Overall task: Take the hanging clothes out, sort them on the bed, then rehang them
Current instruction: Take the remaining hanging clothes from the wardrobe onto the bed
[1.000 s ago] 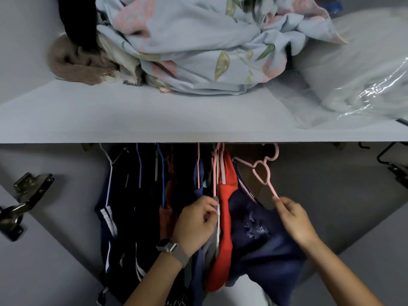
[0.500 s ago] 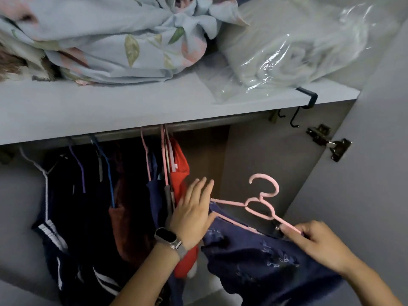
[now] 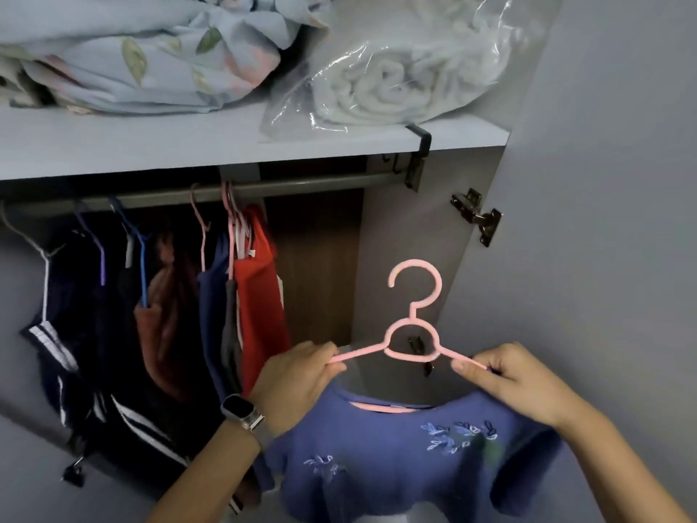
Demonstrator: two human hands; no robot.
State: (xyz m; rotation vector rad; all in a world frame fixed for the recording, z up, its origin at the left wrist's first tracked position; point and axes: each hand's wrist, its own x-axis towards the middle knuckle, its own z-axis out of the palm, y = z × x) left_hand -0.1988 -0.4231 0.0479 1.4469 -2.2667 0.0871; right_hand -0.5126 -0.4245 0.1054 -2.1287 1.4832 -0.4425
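A pink hanger (image 3: pixel 413 322) carries a blue top (image 3: pixel 399 462) with pale embroidered flowers, held in front of the open wardrobe, off the rail. My left hand (image 3: pixel 298 379) grips the hanger's left arm and the top's shoulder. My right hand (image 3: pixel 509 379) pinches the right arm and the other shoulder. On the metal rail (image 3: pixel 301 186) hang several more garments: a red one (image 3: pixel 260 292), a blue one (image 3: pixel 213 296), a brown one (image 3: pixel 166 322) and dark striped ones (image 3: pixel 60 334).
The shelf (image 3: pixel 151 145) above the rail holds a floral bedsheet bundle (image 3: pixel 143 50) and a rolled towel in a clear bag (image 3: pixel 399 77). The open door (image 3: pixel 603 183) with its hinge (image 3: pixel 477 215) stands at the right. A black hook (image 3: pixel 420 139) clips over the shelf edge.
The pink hanger with the blue top has come off the rail and out toward me. My left hand left the hanging clothes and took hold of the hanger's left arm.
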